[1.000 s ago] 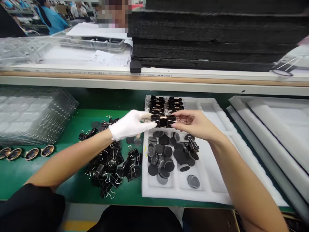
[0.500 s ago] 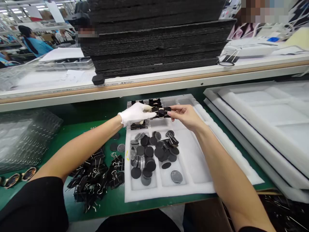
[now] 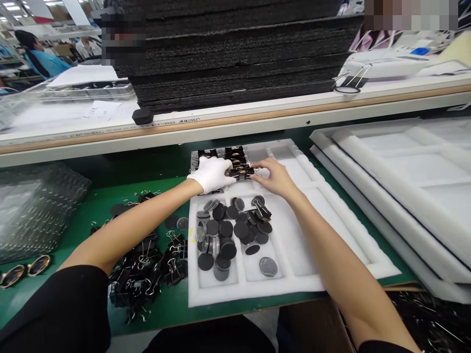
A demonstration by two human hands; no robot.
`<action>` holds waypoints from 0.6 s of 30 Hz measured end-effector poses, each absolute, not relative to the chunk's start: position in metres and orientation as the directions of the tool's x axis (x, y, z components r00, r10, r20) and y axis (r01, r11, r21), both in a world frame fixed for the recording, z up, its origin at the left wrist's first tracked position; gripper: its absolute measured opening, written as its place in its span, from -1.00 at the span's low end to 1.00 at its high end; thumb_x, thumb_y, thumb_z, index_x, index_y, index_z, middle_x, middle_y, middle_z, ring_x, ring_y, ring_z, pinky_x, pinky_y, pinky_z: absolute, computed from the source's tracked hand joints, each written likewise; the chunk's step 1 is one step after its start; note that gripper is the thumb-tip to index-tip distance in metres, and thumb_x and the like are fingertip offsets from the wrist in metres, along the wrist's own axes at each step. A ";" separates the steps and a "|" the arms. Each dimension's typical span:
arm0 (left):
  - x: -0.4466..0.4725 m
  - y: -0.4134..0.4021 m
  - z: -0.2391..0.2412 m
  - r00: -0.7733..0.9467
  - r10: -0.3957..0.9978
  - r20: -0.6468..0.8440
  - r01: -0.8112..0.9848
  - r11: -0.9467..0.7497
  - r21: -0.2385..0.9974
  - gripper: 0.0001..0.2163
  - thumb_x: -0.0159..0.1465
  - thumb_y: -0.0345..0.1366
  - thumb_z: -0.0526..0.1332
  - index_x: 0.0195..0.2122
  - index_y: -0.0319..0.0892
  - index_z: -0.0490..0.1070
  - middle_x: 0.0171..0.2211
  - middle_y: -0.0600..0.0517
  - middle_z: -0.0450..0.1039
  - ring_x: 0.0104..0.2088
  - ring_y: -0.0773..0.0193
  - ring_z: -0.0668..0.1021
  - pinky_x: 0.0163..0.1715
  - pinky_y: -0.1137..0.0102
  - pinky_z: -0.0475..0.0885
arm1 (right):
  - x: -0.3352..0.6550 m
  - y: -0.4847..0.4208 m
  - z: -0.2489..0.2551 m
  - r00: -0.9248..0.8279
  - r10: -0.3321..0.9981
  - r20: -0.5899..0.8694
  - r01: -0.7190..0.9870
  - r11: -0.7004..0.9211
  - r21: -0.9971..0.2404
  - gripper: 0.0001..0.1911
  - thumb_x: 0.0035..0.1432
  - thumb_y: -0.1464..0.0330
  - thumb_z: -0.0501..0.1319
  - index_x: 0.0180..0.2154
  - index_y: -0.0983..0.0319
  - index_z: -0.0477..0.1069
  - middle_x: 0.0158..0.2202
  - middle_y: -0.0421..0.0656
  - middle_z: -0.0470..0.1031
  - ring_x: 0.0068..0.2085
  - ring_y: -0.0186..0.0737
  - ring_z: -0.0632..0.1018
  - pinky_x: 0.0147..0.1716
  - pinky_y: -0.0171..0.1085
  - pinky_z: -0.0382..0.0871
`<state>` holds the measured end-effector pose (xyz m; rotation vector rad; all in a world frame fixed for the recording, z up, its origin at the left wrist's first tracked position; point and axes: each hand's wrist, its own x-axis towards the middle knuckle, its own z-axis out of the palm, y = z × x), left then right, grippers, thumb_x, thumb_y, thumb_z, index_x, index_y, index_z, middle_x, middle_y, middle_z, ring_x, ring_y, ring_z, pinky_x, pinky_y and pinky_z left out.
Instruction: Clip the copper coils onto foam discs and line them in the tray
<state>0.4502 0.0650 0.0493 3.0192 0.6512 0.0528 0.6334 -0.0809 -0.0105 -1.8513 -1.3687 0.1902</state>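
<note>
Right now, taking the held clips as the dial's centre, we work at a green table [image 3: 105, 193], with a black stack [image 3: 239, 59] at twelve o'clock. The white tray [image 3: 257, 298] lies beneath our hands, its near rim at six. From nine o'clock our gloved left hand [image 3: 211, 175] grips one end of the clipped piece [image 3: 242, 173]; from three our bare right hand [image 3: 273, 177] pinches the other between thumb and fingers. The piece is just beside the rows of clips [image 3: 234, 150] at twelve; we cannot tell whether they touch. Loose clips [image 3: 147, 264] heap between seven and eight, dark discs [image 3: 226, 229] around six. To do this well, we judge, we should keep both ends level, press evenly, and hold the wire handles clear of their neighbours so nothing snags.
</note>
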 end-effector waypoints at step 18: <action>0.347 0.034 0.083 0.890 0.396 0.227 0.418 -0.907 -0.052 -0.66 0.46 -0.08 0.05 -0.03 -0.16 0.52 -0.04 -0.16 0.55 -0.03 -0.08 0.55 -0.01 0.01 0.27 | 0.621 -0.105 0.007 0.321 0.914 0.247 0.890 -0.202 -0.409 -0.59 0.24 0.04 0.26 -0.03 0.16 0.55 -0.07 0.08 0.52 0.01 0.26 0.52 0.01 0.19 0.36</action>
